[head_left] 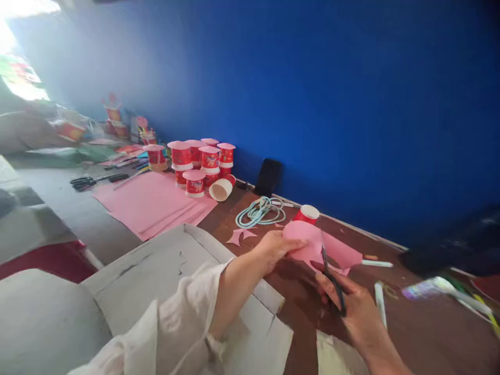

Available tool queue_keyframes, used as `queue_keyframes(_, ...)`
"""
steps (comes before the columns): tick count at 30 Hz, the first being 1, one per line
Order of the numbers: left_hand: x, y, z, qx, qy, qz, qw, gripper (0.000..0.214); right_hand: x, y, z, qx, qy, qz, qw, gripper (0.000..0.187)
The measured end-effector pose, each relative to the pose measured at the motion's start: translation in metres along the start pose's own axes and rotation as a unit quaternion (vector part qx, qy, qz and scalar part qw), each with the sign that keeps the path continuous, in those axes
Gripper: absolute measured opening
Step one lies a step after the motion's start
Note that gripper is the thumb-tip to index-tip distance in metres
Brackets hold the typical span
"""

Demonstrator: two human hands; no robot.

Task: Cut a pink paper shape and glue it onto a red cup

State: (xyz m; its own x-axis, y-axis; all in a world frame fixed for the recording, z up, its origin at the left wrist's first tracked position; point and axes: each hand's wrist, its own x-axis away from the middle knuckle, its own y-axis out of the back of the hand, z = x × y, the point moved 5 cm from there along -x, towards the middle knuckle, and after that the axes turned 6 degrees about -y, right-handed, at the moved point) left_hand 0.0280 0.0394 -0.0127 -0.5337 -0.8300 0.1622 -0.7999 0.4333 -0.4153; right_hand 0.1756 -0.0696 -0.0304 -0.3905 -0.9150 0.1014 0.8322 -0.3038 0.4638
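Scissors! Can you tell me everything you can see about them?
The scissors have a black handle and a thin, greyish blade that looks like metal. The right hand grips the handle, and the fingers hide some of it. The blade points away from the person and lies across the pink paper, touching it. They are held over the brown table. It is hard to tell how wide the blades are open.
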Motion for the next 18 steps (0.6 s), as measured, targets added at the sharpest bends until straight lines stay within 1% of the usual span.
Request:
queue_keyframes(3, -0.002, 0.004, 0.002, 0.006, 0.016, 0.009, 1.0, 0.047, 0.007, 0.0, 0.01, -0.012, 0.01, -0.016, 1.0, 0.058)
queue_keyframes(6, -0.001, 0.005, 0.001, 0.004, 0.02, 0.01, 1.0, 0.045, 0.011, 0.0, 0.015, -0.027, 0.007, -0.024, 0.999, 0.055)
queue_keyframes(8, 0.002, 0.005, -0.003, -0.018, 0.014, 0.001, 1.0, 0.04, 0.011, -0.001, 0.014, -0.043, -0.007, -0.025, 0.999, 0.055)
queue_keyframes(11, 0.006, 0.005, -0.01, -0.041, -0.002, 0.006, 0.999, 0.034, 0.009, -0.002, 0.008, -0.066, -0.028, -0.009, 0.997, 0.06)
queue_keyframes(14, 0.008, 0.005, -0.015, -0.055, -0.015, 0.008, 0.998, 0.032, 0.007, -0.002, 0.007, -0.068, -0.025, -0.008, 0.997, 0.058)
queue_keyframes(18, 0.005, 0.007, -0.012, -0.066, -0.006, -0.008, 0.998, 0.033, 0.007, -0.001, 0.011, -0.06, -0.009, -0.012, 0.998, 0.053)
